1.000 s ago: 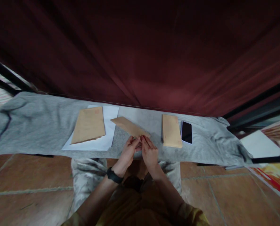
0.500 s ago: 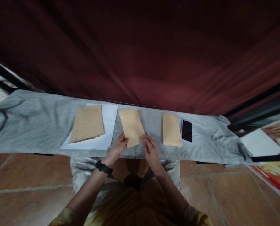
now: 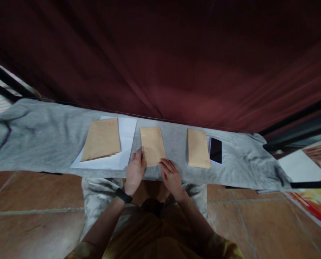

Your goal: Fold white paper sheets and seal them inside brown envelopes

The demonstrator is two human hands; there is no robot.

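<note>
A brown paper envelope (image 3: 152, 145) lies on the grey cloth in front of me, almost straight, with faint red print near its upper right corner. My left hand (image 3: 135, 169) is at its lower left edge, with fingers curled and closed against that side. Over the lower right corner, my right hand (image 3: 171, 176) rests its stretched fingers lightly on the paper. To the left, larger brown envelopes (image 3: 102, 139) lie stacked on white paper sheets (image 3: 126, 135). A neat stack of small brown envelopes (image 3: 198, 148) sits to the right.
A phone (image 3: 215, 150) with a dark screen lies beside the right stack. Grey cloth (image 3: 49, 140) covers the narrow bench, and a dark red curtain (image 3: 160, 72) hangs behind it. Black metal bars (image 3: 298, 113) stand at both ends. Tiled floor (image 3: 265, 223) shows below.
The envelope between my hands has turned straighter and looks flatter on the cloth. My left hand has moved up along its left edge; my right fingers now rest on its corner.
</note>
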